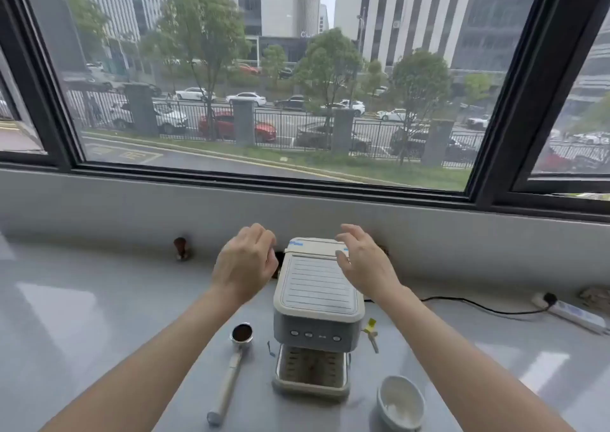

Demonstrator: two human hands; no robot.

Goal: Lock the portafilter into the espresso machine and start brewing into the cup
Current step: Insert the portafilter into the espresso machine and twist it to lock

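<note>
Grey surface (pixel 99 332) is bearing the filled portafilter (pixel 231 369) at nine o'clock of the espresso machine (pixel 317 312), cup (pixel 401 402) at five, while I am hovering my hands, left hand (pixel 244 266) and right hand (pixel 366 266), spread and empty: nothing locked yet.

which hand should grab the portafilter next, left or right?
Left, probably. The portafilter lies on the counter left of the espresso machine, directly beneath the left hand. The right hand hovers over the machine's far side, and would have to cross it. Both hands are empty.
</note>
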